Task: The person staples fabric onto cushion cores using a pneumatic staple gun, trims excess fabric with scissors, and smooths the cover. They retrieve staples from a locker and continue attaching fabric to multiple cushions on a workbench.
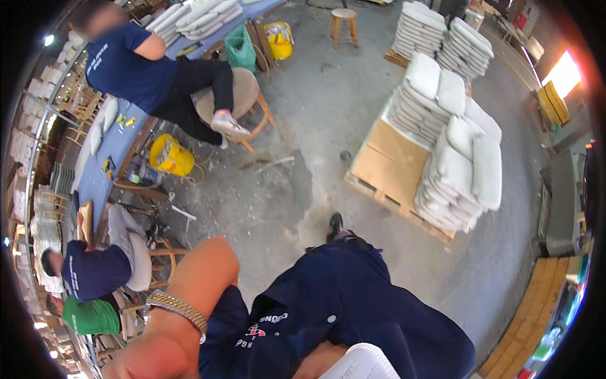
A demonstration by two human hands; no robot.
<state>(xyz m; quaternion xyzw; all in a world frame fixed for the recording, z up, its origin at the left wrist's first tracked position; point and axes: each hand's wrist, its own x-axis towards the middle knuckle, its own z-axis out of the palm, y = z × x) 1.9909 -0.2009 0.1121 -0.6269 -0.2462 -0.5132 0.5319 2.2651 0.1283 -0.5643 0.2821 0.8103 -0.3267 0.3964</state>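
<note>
My left hand (148,357) is raised at the lower left, close in view and cut by the lower edge. Its elbow points forward, and a gold metal watch band (180,311) circles the wrist. The fingers are out of sight, so I cannot see whether it holds anything. My right hand does not show. At the bottom middle, a white thing with a ribbed edge and faint marks (363,363) juts up in front of my navy shirt (341,309); its kind is unclear. One dark shoe of mine (336,224) rests on the concrete floor.
Pale cushions (470,158) are stacked on a wooden pallet (398,205) with cardboard, ahead right; more stacks (420,28) stand behind. Along the left, co-workers sit at a long blue-topped bench (95,183). Yellow buckets (172,156) and a wooden stool (344,25) stand about.
</note>
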